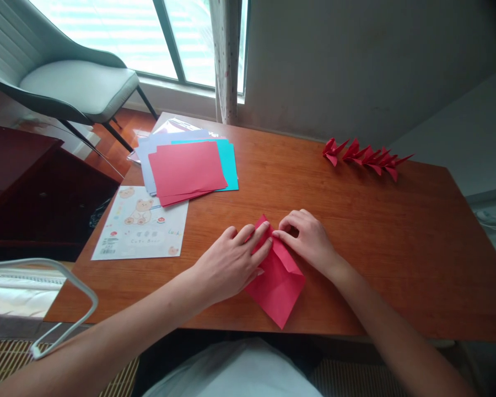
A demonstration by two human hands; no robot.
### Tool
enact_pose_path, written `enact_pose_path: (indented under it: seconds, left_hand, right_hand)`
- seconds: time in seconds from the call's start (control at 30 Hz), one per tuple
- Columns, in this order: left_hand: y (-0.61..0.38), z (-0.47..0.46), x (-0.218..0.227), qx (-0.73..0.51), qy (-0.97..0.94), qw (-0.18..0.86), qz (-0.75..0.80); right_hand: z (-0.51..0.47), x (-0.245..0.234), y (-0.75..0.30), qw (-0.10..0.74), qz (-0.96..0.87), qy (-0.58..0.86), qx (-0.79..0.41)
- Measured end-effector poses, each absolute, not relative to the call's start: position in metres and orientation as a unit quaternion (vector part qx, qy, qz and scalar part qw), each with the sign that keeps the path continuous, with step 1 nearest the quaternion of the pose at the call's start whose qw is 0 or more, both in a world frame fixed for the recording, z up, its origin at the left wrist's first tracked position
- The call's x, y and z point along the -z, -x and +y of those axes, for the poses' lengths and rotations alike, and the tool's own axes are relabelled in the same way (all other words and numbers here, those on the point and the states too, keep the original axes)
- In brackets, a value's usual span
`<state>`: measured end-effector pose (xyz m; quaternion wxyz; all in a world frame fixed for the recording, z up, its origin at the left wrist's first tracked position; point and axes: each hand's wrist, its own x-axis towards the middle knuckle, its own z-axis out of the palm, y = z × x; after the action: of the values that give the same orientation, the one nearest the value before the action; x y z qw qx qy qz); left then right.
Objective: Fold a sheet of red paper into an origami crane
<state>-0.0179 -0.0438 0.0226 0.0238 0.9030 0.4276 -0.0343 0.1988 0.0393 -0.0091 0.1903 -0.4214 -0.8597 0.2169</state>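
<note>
Red paper (279,295), partly folded, lies near front edge of table (397,248), one corner toward me. My left hand (230,263) lies over its left side, fingers spread, tips pressing down near upper corner. My right hand (308,236) pinches upper right edge, thumb against forefinger, just beside left fingertips. Farther left: bear-print sheet (138,242), partly under red sheets (188,171); turquoise sheet (232,168) beneath those. Far right: row of red paper birds (372,159). Beyond table, left: chair (78,85) by window (107,27).
</note>
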Motion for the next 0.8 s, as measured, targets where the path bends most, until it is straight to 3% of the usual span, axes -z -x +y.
enact_pose_path:
  seconds: [0.53,0.8]
  left_hand:
    - [0.016,-0.044,-0.024,0.035,-0.895,0.067,0.440]
    - [0.017,-0.044,-0.024,0.029,-0.892,0.077,0.445]
  right_hand:
    - [0.095,0.007,-0.161,0.152,-0.872,0.414,-0.214]
    - [0.075,0.007,-0.186,0.192,-0.871,0.385,-0.236]
